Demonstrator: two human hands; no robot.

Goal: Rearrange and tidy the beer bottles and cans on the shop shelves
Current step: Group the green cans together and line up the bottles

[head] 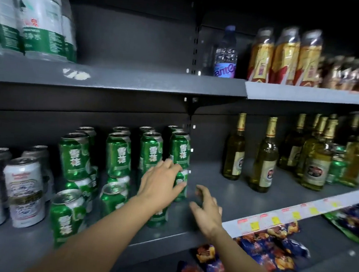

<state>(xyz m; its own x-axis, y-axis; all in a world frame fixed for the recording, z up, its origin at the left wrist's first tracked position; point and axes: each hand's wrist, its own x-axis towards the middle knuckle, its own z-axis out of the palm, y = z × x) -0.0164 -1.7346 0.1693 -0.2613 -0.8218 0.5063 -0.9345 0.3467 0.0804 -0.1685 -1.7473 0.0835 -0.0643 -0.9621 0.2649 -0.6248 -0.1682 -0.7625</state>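
Green beer cans (117, 154) stand two high in several rows on the dark middle shelf (212, 177). My left hand (159, 185) reaches in from below, its fingers curled around a lower green can (180, 191) at the right end of the stack. To its right, my right hand (207, 211) hovers over bare shelf, fingers apart and holding nothing. White beer cans (23, 179) are stacked at the far left. Glass beer bottles (264, 162) with gold foil necks stand to the right, two in front and several behind.
The upper shelf holds wrapped packs of water bottles (39, 17), a purple-labelled bottle (226, 53) and gold-wrapped bottles (285, 56). A price-tag strip (275, 218) runs along the shelf edge. Snack packets (273, 244) lie on the shelf below.
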